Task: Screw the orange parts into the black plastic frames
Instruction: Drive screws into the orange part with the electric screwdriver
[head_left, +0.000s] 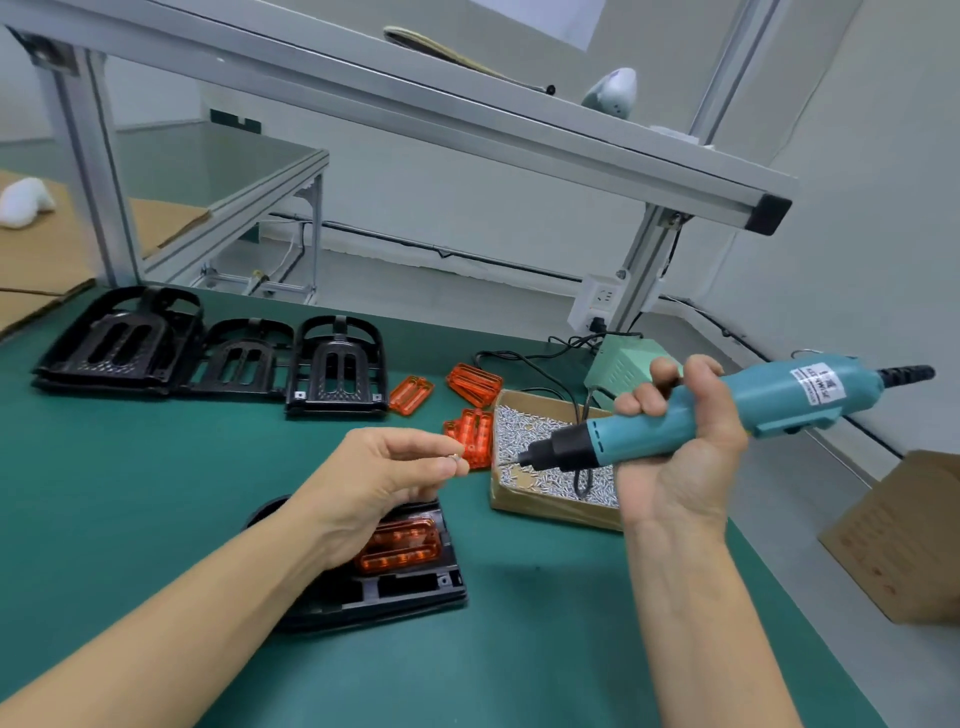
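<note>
A teal electric screwdriver with a black nose (691, 415) is gripped in the right hand (680, 447), its long axis lying nearly level, the bit pointed left toward the left hand (384, 478). A small silver screw (455, 458) is pinched at the left fingertips. A black plastic frame (405, 587) is laid flat on the green mat (519, 649) under the left wrist and partly hidden by it, a translucent orange part (402, 545) seated inside. Silver screws are heaped in an open cardboard box (550, 512); their heads are too small to make out
</note>
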